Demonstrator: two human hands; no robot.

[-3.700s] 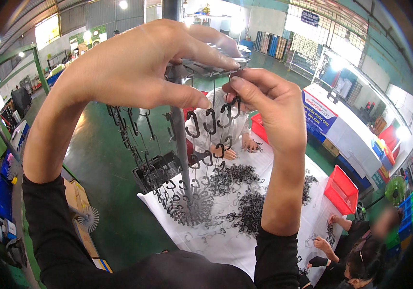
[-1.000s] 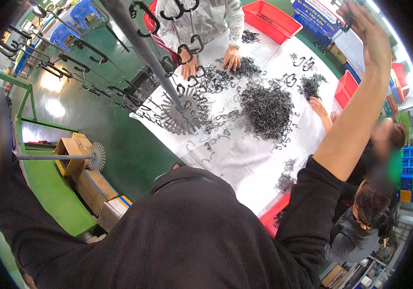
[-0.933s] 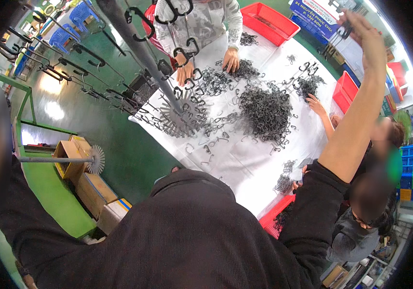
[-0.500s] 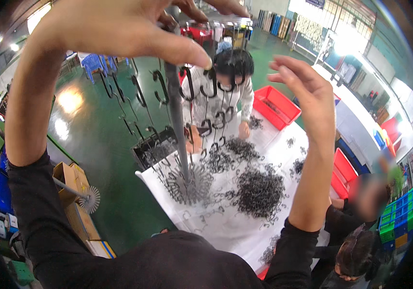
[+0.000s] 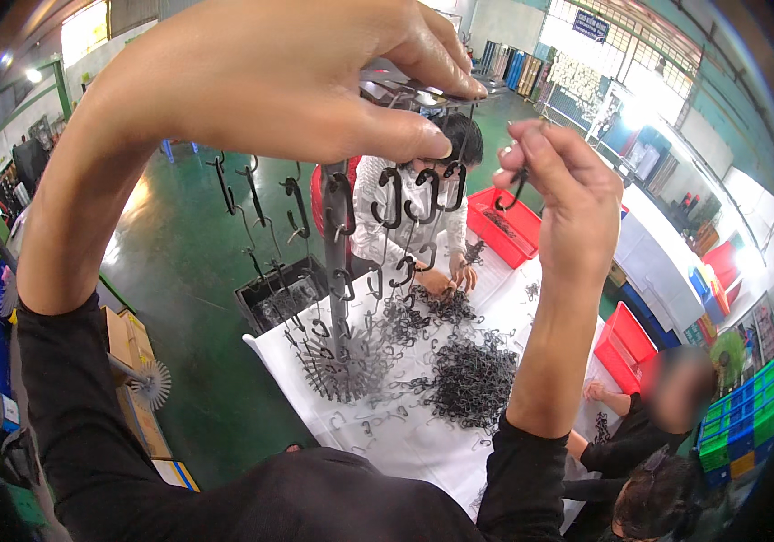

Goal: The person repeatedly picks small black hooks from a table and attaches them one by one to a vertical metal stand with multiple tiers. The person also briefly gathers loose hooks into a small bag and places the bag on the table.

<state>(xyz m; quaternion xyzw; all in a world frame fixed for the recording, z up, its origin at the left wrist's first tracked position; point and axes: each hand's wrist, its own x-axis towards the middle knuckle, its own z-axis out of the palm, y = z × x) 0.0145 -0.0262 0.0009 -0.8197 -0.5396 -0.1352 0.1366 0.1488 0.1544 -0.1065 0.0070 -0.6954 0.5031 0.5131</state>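
Note:
My left hand (image 5: 305,90) reaches over the top of a hanging rack, its fingers stretched across the rack's metal rim (image 5: 423,93) and its thumb held apart below. Around the rack's grey central pole (image 5: 336,271), black curved hooks (image 5: 388,197) dangle in tiers on thin wires. To the right of the rack, my right hand (image 5: 572,185) is raised with fingertips pinched on a black hook (image 5: 515,188) that points downward. Lower down, a spoked round base (image 5: 337,370) surrounds the pole, over the white-covered table.
On the white table (image 5: 405,479) lie heaps of black hooks (image 5: 473,384). Opposite me, a person's hands (image 5: 450,280) work at a smaller heap. Red baskets (image 5: 504,226) stand at the right, a dark crate (image 5: 280,294) at the left. More people (image 5: 640,434) sit at lower right.
A black hook now shows in my right fingertips, where none was visible before. My left hand appears lower and farther right over the rack. The person opposite has brought both hands together at the heap.

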